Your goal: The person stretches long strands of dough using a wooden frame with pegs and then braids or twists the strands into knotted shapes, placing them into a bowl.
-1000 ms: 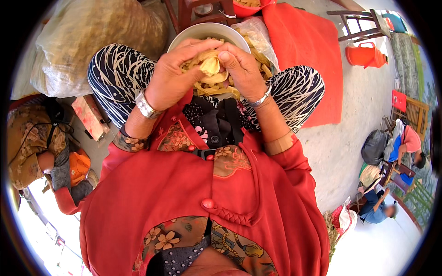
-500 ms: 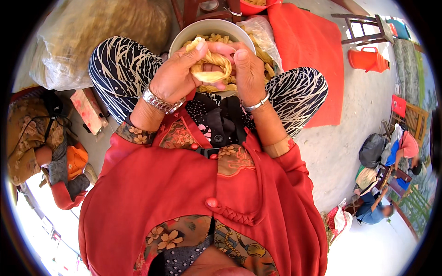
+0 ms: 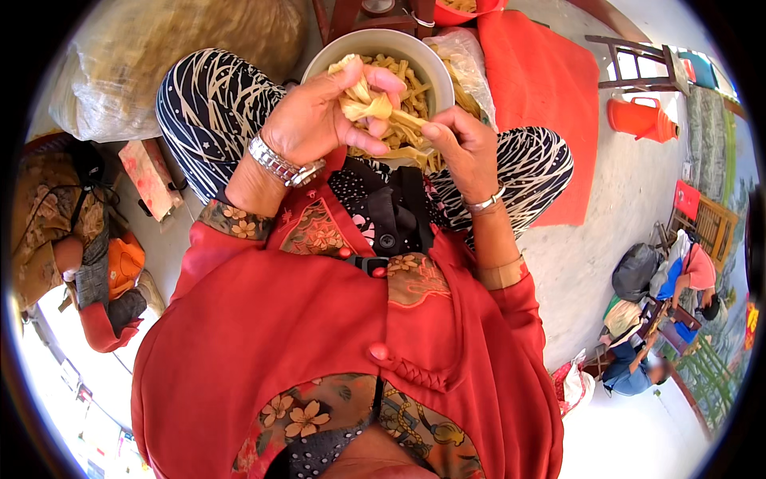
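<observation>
A pale yellow strip, twisted into a loose knot (image 3: 371, 105), lies across the fingers of my left hand (image 3: 307, 120). The thumb of that hand rests on its upper end. My right hand (image 3: 471, 156) pinches the strip's other end between thumb and fingers, drawn out to the right of the knot. Both hands are over the near side of a white basin (image 3: 444, 76) between my knees. Inside it lie several similar yellow knotted pieces (image 3: 411, 96), partly hidden by my hands.
A big clear plastic sack (image 3: 159, 64) of yellowish material stands at the left. Beyond the basin is a dark red wooden stool (image 3: 335, 20). To the right are a red cloth (image 3: 550, 112), a chair (image 3: 638, 64) and an orange jug (image 3: 642, 118). Other people sit at both sides.
My right hand has moved away to the right and downward, pulling out an end of the strip. The loop has become a tighter knot in my left hand, whose fingers have spread.
</observation>
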A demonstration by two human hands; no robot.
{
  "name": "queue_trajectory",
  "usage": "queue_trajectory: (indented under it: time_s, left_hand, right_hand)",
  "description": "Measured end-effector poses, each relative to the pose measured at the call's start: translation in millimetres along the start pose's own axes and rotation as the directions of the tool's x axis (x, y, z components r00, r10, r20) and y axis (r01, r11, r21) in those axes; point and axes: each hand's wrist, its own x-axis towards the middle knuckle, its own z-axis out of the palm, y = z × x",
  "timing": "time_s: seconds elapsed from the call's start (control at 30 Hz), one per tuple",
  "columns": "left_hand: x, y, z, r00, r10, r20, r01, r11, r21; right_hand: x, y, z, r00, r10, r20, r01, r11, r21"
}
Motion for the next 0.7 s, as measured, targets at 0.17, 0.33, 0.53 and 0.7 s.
queue_trajectory:
  time_s: [0.17,0.33,0.53,0.7]
  left_hand:
    - [5.6,-3.5,-5.7,1.000,-0.011,-0.017,0.012,1.000,0.025]
    - [4.9,-0.4,-11.1,0.998,0.001,-0.070,-0.005,0.998,-0.056]
    - [6.1,16.2,-19.3,0.992,0.123,-0.024,-0.124,0.992,-0.028]
    - [13.9,8.9,-7.2,0.940,0.020,-0.342,0.113,0.924,0.366]
  right_hand:
    - [8.0,-14.9,10.7,0.957,0.221,0.189,-0.248,0.959,0.138]
    - [8.5,-22.1,7.9,0.960,0.138,0.243,-0.156,0.986,0.057]
    - [1.2,-14.1,-7.3,0.966,0.172,0.194,-0.176,0.984,0.005]
    - [6.6,1.9,1.2,0.987,0.125,0.098,-0.123,0.992,-0.029]
